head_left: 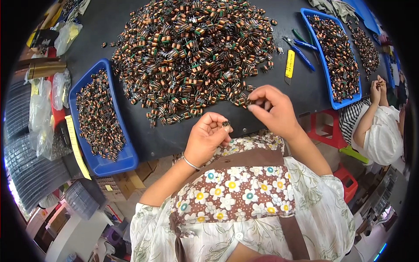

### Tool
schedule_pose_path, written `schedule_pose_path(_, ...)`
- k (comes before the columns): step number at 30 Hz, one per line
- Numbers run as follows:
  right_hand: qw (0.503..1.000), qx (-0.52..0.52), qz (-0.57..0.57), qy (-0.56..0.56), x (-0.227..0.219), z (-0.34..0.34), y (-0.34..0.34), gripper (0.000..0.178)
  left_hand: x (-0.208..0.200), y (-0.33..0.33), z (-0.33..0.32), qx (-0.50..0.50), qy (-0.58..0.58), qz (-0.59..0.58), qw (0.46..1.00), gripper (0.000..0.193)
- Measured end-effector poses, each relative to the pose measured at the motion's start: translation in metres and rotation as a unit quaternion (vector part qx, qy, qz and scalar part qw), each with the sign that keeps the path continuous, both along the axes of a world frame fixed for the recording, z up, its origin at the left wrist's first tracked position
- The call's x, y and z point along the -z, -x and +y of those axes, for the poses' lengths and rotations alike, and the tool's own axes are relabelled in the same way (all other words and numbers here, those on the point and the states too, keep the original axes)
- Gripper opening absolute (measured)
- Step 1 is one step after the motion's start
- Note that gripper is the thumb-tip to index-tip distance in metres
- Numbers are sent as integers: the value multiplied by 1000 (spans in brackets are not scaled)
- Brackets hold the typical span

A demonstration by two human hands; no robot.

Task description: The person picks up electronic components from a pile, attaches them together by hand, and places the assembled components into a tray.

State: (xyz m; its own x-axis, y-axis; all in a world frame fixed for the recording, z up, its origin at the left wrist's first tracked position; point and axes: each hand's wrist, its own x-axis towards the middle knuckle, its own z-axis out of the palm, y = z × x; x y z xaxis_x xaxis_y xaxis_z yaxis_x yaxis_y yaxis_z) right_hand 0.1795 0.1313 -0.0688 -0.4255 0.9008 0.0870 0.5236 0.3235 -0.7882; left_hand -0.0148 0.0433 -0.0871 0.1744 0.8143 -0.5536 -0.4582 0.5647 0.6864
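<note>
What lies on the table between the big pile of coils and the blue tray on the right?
In the head view, a yellow-handled tool and blue-handled pliers lie between the pile of coils and the blue tray.

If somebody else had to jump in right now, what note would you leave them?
Left hand: pinches one small copper coil at its fingertips, above the table edge.
Right hand: fingers closed on a coil at the near edge of the big coil pile.
Left blue tray: partly filled with coils. Right blue tray: also filled, near another person's hands.
Done: two trays hold coils. Left: the big pile on the black table.
</note>
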Motion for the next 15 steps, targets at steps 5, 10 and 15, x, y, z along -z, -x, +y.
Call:
schedule_pose_path(5, 886, -54, 203, 413, -7, -20, 2, 17, -13, -10, 1, 67, -34, 28, 997, 21)
schedule_pose_path(10, 898, -28, 210, 386, -8, -23, -2, 10, -21, -12, -4, 80, -20, 55, 995, 19)
schedule_pose_path(15, 999, 38, -2, 38, -11, -14, 7, 13, -25, -9, -9, 57, -2, 48, 997, 17)
